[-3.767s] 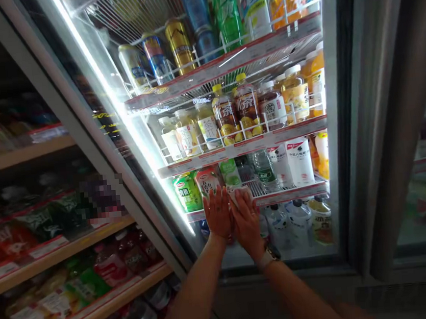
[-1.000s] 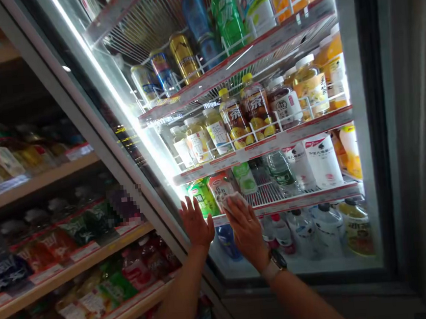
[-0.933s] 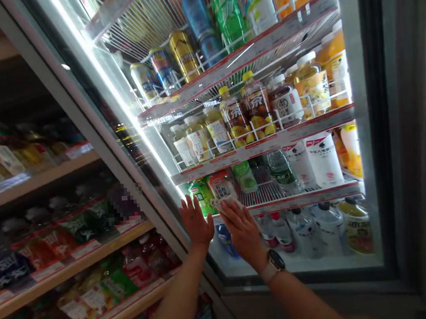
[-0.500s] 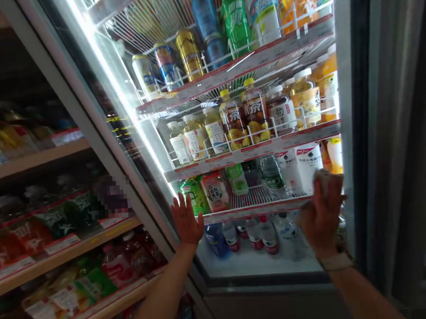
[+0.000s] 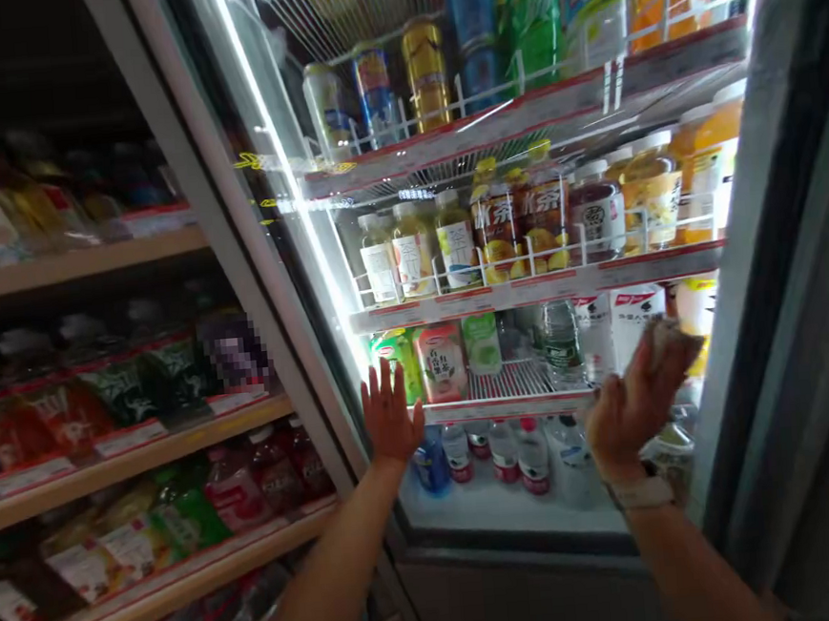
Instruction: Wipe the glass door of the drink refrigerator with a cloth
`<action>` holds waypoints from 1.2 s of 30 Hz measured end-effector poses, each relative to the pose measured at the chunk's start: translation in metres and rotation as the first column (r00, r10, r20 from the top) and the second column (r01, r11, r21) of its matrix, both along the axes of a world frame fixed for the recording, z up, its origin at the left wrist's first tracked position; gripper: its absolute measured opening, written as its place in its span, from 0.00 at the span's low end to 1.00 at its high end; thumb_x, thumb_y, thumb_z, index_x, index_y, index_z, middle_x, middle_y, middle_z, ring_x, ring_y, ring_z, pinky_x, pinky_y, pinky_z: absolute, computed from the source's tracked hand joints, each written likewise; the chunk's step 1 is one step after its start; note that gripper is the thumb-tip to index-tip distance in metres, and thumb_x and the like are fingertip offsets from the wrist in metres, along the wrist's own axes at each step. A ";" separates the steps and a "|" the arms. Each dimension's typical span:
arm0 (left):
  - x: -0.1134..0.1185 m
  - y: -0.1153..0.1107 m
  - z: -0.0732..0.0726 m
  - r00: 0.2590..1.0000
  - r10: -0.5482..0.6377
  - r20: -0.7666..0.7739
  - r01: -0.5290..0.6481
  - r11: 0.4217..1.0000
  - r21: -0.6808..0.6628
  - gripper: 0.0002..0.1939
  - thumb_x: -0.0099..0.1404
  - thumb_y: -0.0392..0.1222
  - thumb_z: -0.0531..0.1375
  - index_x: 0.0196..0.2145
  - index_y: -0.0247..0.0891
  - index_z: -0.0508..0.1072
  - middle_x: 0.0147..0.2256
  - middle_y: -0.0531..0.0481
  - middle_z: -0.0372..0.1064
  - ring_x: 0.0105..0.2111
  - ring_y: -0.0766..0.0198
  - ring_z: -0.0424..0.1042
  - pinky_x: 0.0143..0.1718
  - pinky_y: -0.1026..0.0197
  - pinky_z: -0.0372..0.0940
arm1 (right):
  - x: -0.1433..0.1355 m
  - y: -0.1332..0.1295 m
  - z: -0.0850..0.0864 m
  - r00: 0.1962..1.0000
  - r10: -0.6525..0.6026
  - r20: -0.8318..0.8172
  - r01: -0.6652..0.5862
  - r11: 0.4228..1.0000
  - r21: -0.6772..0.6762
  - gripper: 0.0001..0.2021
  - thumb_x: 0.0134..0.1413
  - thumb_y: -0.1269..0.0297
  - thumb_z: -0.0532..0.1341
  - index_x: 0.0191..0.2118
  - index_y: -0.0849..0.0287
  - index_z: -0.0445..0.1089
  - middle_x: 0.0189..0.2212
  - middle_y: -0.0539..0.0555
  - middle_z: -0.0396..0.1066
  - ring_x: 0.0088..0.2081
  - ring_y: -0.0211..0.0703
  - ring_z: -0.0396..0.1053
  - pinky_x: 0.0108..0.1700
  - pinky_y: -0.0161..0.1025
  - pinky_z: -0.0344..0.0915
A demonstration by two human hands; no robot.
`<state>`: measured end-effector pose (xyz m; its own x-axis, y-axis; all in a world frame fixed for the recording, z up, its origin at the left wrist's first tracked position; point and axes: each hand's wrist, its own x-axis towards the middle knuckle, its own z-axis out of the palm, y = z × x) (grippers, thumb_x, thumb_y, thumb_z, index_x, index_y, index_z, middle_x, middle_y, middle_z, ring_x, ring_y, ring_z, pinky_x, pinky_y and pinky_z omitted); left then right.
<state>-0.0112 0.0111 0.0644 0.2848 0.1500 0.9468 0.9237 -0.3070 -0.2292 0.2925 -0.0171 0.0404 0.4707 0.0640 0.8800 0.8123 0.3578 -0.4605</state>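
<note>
Our left hand (image 5: 391, 422) spreads wide near the centre, seemingly braced on the cooler door (image 5: 520, 555). Right of centre, our right hand (image 5: 628, 418) holds a bunched cloth (image 5: 673, 344) at its fingertips, probably so the fabric cushions them.

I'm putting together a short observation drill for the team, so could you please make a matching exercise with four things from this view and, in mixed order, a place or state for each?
Things:
1. left hand
2. cloth
3. gold can
4. red pack

Places and states:
a. on the same shelf as the large green bottle
b. in the grip of the right hand
c. beside a pale-green drink
d. fingers spread, holding nothing

Right pairs: 1-d; 2-b; 3-a; 4-c
</note>
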 end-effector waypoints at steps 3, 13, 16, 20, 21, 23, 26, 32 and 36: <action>0.000 -0.002 -0.001 1.000 0.006 -0.001 -0.006 1.000 0.010 0.35 0.70 0.45 0.49 0.70 0.36 0.40 0.70 0.43 0.34 0.70 0.52 0.34 0.69 0.46 0.40 | -0.057 0.000 0.019 0.981 0.064 0.184 -0.062 0.998 -0.016 0.30 0.65 0.68 0.50 0.70 0.53 0.46 0.71 0.58 0.44 0.71 0.61 0.40 0.67 0.67 0.44; -0.003 -0.002 -0.004 0.999 -0.037 0.002 0.037 0.999 -0.016 0.35 0.71 0.43 0.49 0.70 0.36 0.40 0.69 0.42 0.42 0.70 0.53 0.37 0.68 0.46 0.44 | -0.118 -0.004 -0.006 0.488 0.278 0.827 -0.167 0.960 -0.224 0.29 0.59 0.78 0.50 0.66 0.59 0.57 0.65 0.56 0.59 0.68 0.46 0.51 0.68 0.49 0.53; -0.003 -0.001 -0.005 0.999 -0.045 0.007 0.045 0.999 -0.028 0.34 0.70 0.40 0.49 0.70 0.37 0.42 0.69 0.43 0.45 0.70 0.53 0.38 0.68 0.47 0.44 | -0.108 -0.009 -0.036 0.271 0.343 0.899 -0.174 0.936 -0.305 0.29 0.59 0.79 0.50 0.65 0.62 0.58 0.64 0.56 0.61 0.66 0.43 0.55 0.65 0.45 0.59; -0.003 -0.001 -0.006 0.999 -0.034 0.009 0.035 0.998 -0.049 0.33 0.69 0.40 0.49 0.69 0.36 0.46 0.68 0.43 0.48 0.70 0.54 0.39 0.68 0.48 0.44 | -0.094 -0.010 -0.041 0.084 0.354 0.931 -0.176 0.925 -0.336 0.26 0.62 0.78 0.48 0.65 0.63 0.58 0.63 0.53 0.64 0.64 0.36 0.59 0.62 0.38 0.61; -0.003 -0.001 -0.006 1.000 -0.029 0.010 0.029 0.998 -0.048 0.32 0.69 0.40 0.49 0.69 0.36 0.47 0.68 0.43 0.48 0.70 0.54 0.39 0.68 0.48 0.44 | -0.091 -0.008 -0.031 0.059 0.335 0.940 -0.184 0.929 -0.319 0.25 0.63 0.77 0.49 0.64 0.63 0.59 0.62 0.53 0.64 0.63 0.36 0.60 0.62 0.38 0.61; -0.004 -0.001 -0.006 1.000 -0.023 0.010 0.024 0.999 -0.045 0.32 0.69 0.40 0.49 0.69 0.36 0.49 0.68 0.43 0.49 0.70 0.54 0.39 0.68 0.48 0.44 | -0.087 -0.001 0.002 0.044 0.291 0.956 -0.181 0.943 -0.279 0.23 0.65 0.74 0.50 0.64 0.60 0.59 0.61 0.53 0.65 0.64 0.36 0.59 0.64 0.39 0.59; -0.004 -0.001 -0.007 1.000 -0.021 0.009 0.021 0.998 -0.056 0.31 0.69 0.40 0.49 0.68 0.35 0.52 0.67 0.42 0.50 0.70 0.53 0.40 0.68 0.48 0.43 | -0.088 0.007 0.068 0.114 0.250 0.962 -0.131 0.963 -0.234 0.25 0.65 0.74 0.51 0.65 0.57 0.58 0.64 0.52 0.62 0.67 0.39 0.53 0.67 0.44 0.54; -0.005 -0.001 -0.006 0.999 -0.048 0.007 0.048 0.997 -0.052 0.30 0.69 0.40 0.49 0.68 0.35 0.53 0.67 0.43 0.51 0.70 0.53 0.39 0.68 0.48 0.44 | -0.111 0.010 0.130 0.381 0.197 0.903 -0.109 0.980 -0.168 0.29 0.62 0.77 0.49 0.68 0.58 0.53 0.68 0.55 0.51 0.71 0.45 0.39 0.71 0.52 0.46; -0.006 0.001 -0.007 0.999 -0.035 -0.001 0.035 0.998 -0.044 0.32 0.70 0.40 0.49 0.69 0.32 0.49 0.67 0.40 0.50 0.70 0.53 0.39 0.68 0.48 0.44 | -0.110 0.006 0.078 0.285 0.223 0.932 -0.128 0.973 -0.194 0.28 0.62 0.77 0.50 0.67 0.60 0.55 0.66 0.56 0.58 0.70 0.44 0.46 0.68 0.48 0.53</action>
